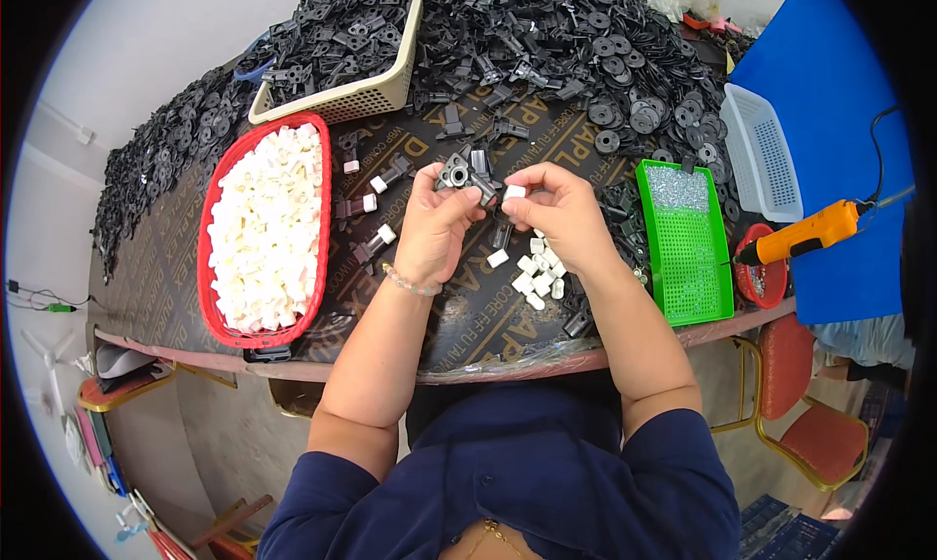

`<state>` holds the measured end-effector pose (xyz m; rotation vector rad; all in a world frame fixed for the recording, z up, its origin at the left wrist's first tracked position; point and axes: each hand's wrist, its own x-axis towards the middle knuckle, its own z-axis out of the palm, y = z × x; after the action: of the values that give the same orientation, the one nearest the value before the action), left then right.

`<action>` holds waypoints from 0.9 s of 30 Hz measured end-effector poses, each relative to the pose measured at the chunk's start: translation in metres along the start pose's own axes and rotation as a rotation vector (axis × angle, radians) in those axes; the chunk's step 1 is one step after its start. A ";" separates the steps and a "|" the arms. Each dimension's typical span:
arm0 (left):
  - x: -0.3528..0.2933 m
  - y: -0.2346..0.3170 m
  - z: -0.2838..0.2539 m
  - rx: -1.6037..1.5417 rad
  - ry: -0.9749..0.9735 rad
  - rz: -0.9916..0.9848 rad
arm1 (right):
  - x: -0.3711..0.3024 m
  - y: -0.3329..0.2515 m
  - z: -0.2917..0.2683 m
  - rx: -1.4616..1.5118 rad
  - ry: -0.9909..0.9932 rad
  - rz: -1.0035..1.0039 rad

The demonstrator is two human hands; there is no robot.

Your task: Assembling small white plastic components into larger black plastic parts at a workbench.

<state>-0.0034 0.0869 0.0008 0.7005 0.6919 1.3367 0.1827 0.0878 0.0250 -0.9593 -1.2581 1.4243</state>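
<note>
Over the middle of the table, my left hand (439, 214) is closed on a black plastic bracket (457, 173) with a round hole in its plate. Close beside it, my right hand (558, 209) pinches a small white plastic block (513, 192) near the bracket's arm; whether the two touch I cannot tell. Below my right hand lies a small pile of white blocks (540, 272). To the left of my left hand rest several black brackets with white blocks on their ends, one bracket (374, 245) among them.
A red basket (207, 258) full of white blocks stands left. Behind it, a cream crate (395, 82) holds black parts, with heaps of black brackets and discs (644, 111) beyond. At right are a green tray (722, 267) of screws, a white basket (771, 160), and an orange electric screwdriver (810, 230) over a red bowl (776, 287).
</note>
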 end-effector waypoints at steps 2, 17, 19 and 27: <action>0.000 -0.004 0.002 0.007 -0.010 0.039 | 0.001 0.005 0.000 0.156 -0.013 0.061; -0.007 0.001 0.016 0.284 -0.046 0.243 | -0.002 0.010 0.003 0.176 0.004 0.090; -0.005 0.003 0.012 0.262 -0.064 0.202 | -0.002 0.011 0.004 0.089 -0.034 0.075; -0.011 0.010 0.016 -0.267 -0.260 -0.199 | 0.020 -0.007 0.015 -0.017 -0.274 -0.103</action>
<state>0.0021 0.0760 0.0188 0.5610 0.3554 1.1049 0.1647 0.1042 0.0349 -0.7150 -1.4993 1.5010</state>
